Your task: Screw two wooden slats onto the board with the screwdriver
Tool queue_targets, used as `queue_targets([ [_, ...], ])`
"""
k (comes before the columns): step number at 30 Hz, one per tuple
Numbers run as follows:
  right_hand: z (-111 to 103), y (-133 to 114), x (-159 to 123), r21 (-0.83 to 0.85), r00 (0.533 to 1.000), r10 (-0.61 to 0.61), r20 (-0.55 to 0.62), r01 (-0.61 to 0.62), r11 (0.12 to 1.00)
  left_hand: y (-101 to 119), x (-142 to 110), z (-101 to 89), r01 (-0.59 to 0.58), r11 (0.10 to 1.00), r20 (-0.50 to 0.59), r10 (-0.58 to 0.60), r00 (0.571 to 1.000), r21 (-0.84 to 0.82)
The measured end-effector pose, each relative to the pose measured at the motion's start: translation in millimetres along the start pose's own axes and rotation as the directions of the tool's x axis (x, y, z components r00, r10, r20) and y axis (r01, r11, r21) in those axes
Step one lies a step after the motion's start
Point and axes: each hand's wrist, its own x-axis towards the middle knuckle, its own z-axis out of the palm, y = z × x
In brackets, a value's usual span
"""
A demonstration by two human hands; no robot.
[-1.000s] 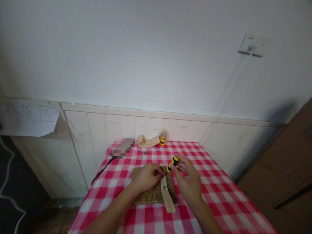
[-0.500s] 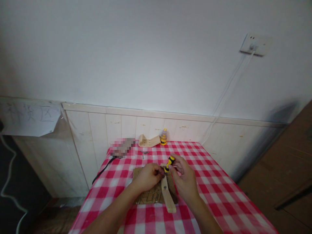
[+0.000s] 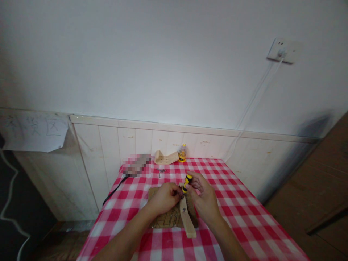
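Gripping the yellow and black screwdriver (image 3: 187,183), my right hand (image 3: 206,197) has its thumb and fingers closed in around the handle. Let's make a clock with the small round metal bit (image 3: 184,209) in the bent wood (image 3: 186,219) as its middle. My right hand is at 2 o'clock, and the screwdriver is at 12, its fat top leaning a little to 1. Its low end is down by the far end of the bent wood, but I can't tell just what it touches. My left hand (image 3: 167,197) is at 10 o'clock, with its fingers curled in narrow by that same far end. I can't tell if they pinch something, because they hide it. The bent wood lies over the brown board (image 3: 167,219), and its near end pokes past the edge at 5 o'clock. The board is on the red and white cloth (image 3: 236,221). Farther off, little metal pieces (image 3: 161,170) lie at 11 o'clock. Past them is another bent piece of wood (image 3: 166,158), also at 11, just beside a see-through and yellow bottle (image 3: 182,154) at 12. A blurred-out thing (image 3: 137,165) is at 10 o'clock, with a black strap (image 3: 115,190) at 9.
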Motion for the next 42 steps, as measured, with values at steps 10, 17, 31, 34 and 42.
queue_targets([
  [10, -1, 0, -1, -0.028, 1.000, -0.008, -0.030, 0.007, 1.000, -5, 2, 1.2, -0.017, 1.000, 0.002, 0.017, 1.000, -0.002],
  [17, -1, -3, -2, -0.049, 0.997, -0.034, -0.072, 0.030, 0.998, -1, 0, -0.6, 0.007, 0.999, 0.011, -0.007, 1.000, 0.032],
  [31, -8, -7, -13, -0.033, 0.990, -0.032, -0.140, 0.027, 0.999, -5, 2, 0.9, 0.001, 1.000, 0.008, -0.001, 1.000, -0.024],
  [34, -11, -8, -20, -0.066, 0.991, -0.036, -0.127, 0.028, 0.997, -6, 1, 1.1, -0.007, 0.999, 0.007, 0.007, 1.000, -0.039],
  [42, -11, -3, -34, -0.049, 0.994, -0.025, -0.110, 0.020, 0.999, -8, 2, 1.3, 0.004, 1.000, 0.011, -0.004, 1.000, 0.003],
])
